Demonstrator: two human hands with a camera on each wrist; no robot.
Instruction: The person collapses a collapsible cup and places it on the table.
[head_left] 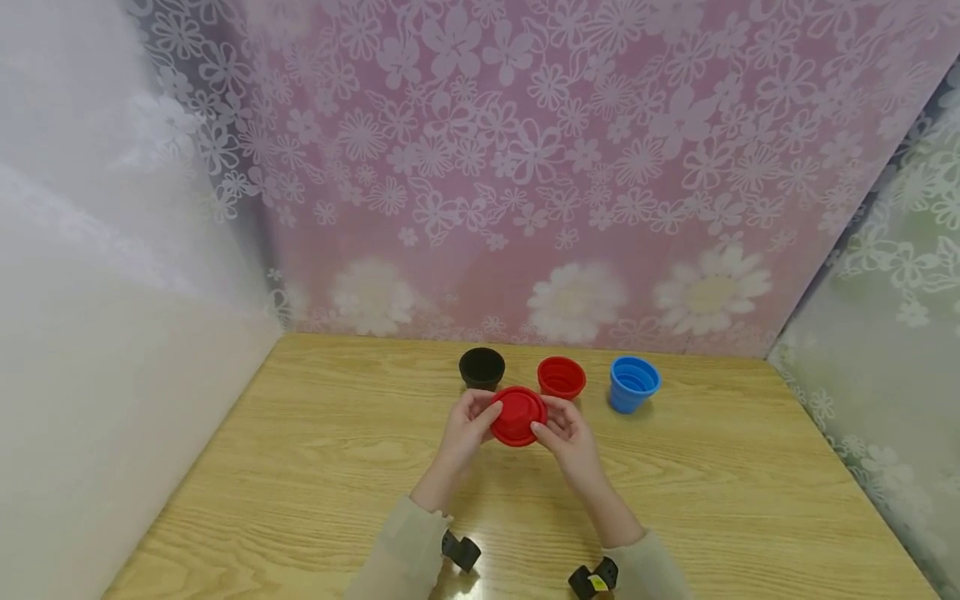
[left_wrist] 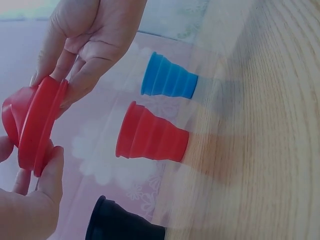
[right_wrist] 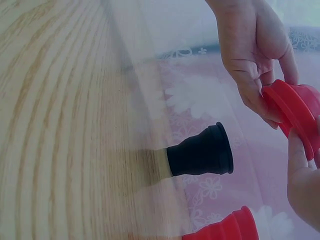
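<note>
Pinching the squashed red cup [head_left: 517,416], the left hand [head_left: 462,434] and right hand [head_left: 573,443] should grip evenly, clear of the black cup [head_left: 482,367] ahead.

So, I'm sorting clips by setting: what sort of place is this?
Probably a screened-off tabletop workspace: a wood-grain table, a pink flowered backdrop behind it, and a pale panel on its left.

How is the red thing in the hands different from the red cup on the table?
The held red thing is up between the left hand and right hand, but the red cup stands on the table. The held red thing is squat; the red cup is taller, with stepped sides. Both are red and have a round rim.
</note>
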